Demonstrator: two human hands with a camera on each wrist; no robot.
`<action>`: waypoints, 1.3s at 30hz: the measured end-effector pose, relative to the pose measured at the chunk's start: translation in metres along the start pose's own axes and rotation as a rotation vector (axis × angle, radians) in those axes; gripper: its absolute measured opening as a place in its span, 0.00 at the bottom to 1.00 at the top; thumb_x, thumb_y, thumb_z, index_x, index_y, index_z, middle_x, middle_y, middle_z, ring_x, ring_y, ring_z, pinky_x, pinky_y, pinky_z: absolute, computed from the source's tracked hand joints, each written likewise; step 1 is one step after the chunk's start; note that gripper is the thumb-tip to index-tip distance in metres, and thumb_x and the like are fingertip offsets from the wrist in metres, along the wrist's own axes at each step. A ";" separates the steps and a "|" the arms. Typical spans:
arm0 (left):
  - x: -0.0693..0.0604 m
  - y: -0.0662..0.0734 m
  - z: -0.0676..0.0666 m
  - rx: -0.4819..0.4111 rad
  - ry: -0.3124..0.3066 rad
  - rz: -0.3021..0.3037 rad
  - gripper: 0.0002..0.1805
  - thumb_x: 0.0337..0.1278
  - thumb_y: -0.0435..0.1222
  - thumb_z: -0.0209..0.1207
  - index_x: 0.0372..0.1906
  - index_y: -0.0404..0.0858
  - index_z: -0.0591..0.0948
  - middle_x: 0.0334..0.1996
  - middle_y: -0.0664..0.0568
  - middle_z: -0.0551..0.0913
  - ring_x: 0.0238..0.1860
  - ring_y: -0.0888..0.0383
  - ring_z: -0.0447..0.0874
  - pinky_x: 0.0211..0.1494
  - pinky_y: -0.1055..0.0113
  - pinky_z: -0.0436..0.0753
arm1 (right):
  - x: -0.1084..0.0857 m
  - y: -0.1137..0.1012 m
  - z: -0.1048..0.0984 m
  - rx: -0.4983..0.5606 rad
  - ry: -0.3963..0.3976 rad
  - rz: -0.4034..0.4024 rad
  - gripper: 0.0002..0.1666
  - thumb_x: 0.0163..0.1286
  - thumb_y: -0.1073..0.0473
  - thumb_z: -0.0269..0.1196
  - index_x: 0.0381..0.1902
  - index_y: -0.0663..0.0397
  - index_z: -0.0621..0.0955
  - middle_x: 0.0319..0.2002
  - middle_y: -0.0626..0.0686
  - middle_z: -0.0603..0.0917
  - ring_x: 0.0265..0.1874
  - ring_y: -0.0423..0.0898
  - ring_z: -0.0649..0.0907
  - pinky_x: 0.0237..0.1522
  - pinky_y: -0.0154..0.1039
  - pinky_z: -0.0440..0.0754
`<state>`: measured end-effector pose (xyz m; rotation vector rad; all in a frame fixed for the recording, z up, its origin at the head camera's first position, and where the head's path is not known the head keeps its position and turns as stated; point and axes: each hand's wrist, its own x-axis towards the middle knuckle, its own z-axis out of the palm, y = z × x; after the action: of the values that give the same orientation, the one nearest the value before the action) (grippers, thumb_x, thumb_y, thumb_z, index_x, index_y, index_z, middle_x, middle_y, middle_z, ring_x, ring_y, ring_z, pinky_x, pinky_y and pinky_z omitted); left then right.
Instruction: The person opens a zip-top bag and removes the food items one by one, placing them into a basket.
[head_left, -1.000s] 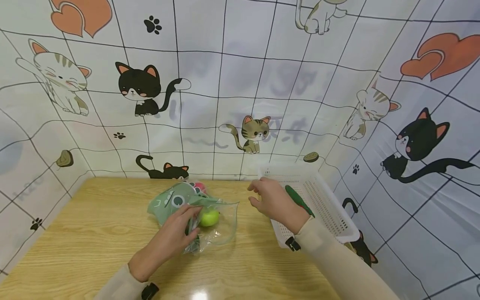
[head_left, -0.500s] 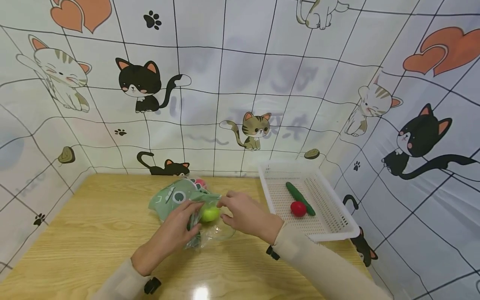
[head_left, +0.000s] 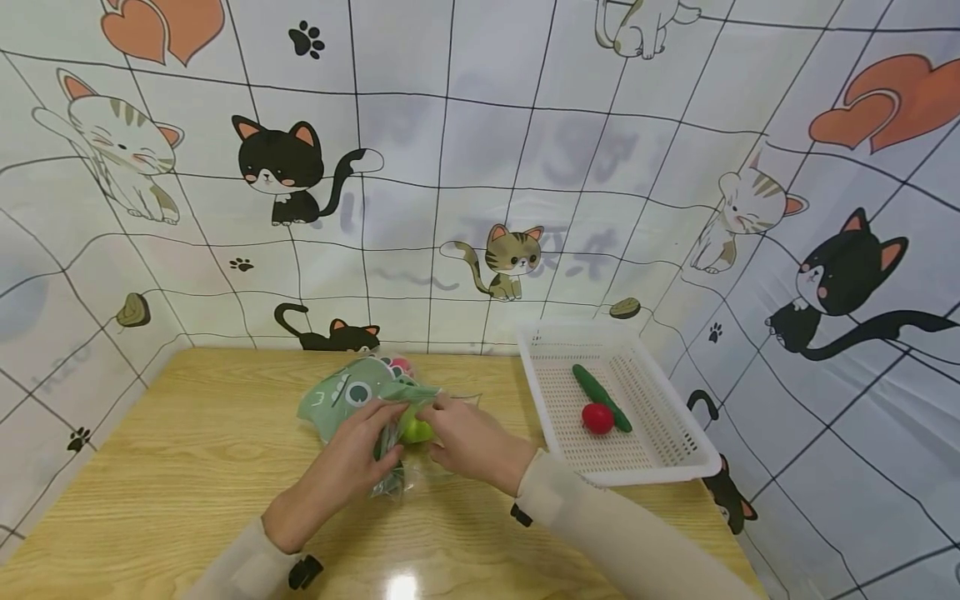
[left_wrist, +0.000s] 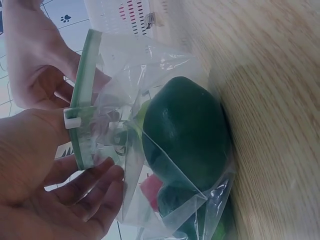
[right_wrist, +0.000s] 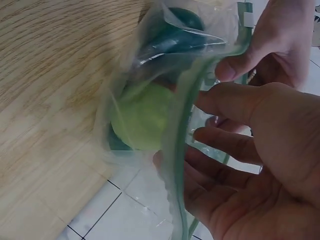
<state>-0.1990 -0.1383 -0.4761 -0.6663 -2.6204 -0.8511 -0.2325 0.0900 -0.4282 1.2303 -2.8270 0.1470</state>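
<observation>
A clear zip bag (head_left: 337, 400), printed with a green cartoon face, lies on the table with its mouth toward the right. My left hand (head_left: 352, 458) grips the bag at its green zip edge (left_wrist: 86, 75), beside a white slider. My right hand (head_left: 476, 437) is at the mouth, with fingers (right_wrist: 220, 140) reaching past the zip rim toward a light green round fruit (right_wrist: 142, 117). Its fingertips are partly hidden by plastic, and I see no hold on the fruit. Also inside are a large dark green rounded item (left_wrist: 182, 130) and a pinkish-red piece (left_wrist: 150, 189).
To the right stands a white perforated basket (head_left: 675, 417) holding a green cucumber (head_left: 592, 387) and a red round tomato-like item (head_left: 597, 418). A cloth with cat prints (head_left: 405, 150) surrounds the wooden table (head_left: 187, 433) at the back and sides.
My right hand has moved left from over the basket to the bag's mouth, uncovering the red item and cucumber. My left hand keeps its place on the bag.
</observation>
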 end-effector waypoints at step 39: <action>0.001 -0.007 -0.010 0.005 0.053 -0.018 0.34 0.63 0.21 0.72 0.76 0.34 0.85 0.66 0.41 0.91 0.67 0.38 0.91 0.69 0.39 0.92 | 0.028 -0.007 0.040 -0.064 -0.158 0.169 0.46 0.73 0.40 0.84 0.80 0.48 0.78 0.64 0.60 0.89 0.48 0.48 0.94 0.45 0.40 0.96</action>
<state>-0.2018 -0.1495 -0.4709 -0.6116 -2.5837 -0.8546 -0.2473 0.0606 -0.4651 1.0338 -3.0429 -0.0352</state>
